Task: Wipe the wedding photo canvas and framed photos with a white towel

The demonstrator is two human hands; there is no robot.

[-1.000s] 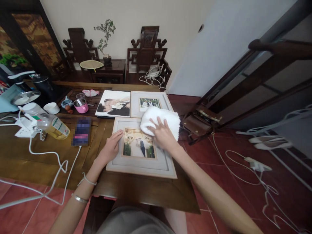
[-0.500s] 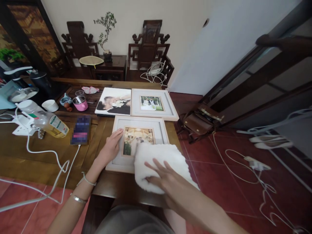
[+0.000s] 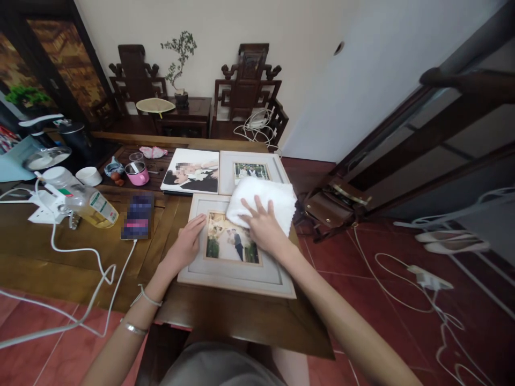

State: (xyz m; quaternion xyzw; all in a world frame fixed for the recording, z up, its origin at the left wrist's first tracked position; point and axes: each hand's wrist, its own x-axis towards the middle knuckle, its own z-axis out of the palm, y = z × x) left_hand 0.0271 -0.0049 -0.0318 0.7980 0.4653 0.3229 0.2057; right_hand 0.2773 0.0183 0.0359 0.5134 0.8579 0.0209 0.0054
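Note:
A picture frame (image 3: 237, 284) with a pale wooden border lies flat near the table's front edge. Its photo (image 3: 231, 241) shows a couple. My left hand (image 3: 188, 241) rests on the frame's left edge, fingers stretched out and close together. On top of a folded white fluffy cloth (image 3: 277, 195) my right hand (image 3: 263, 225) lies with its fingers spread, pressing it down. The cloth covers the frame's upper right corner and overlaps part of a second framed photo (image 3: 251, 170) behind it. Beside that second frame lies a white-edged photo panel (image 3: 193, 169).
On the left are a phone (image 3: 137, 217) with a charging cable, a bottle of yellowish liquid (image 3: 90, 203), a pink cup (image 3: 137, 173) and a white power strip (image 3: 48, 206). A brown bag (image 3: 328, 206) sits right of the table; cables lie on the red tiled floor (image 3: 386, 300).
My right hand has moved up and away with the cloth, from the frame's lower right to its upper right corner. More of the photo shows. My left hand stays on the left edge.

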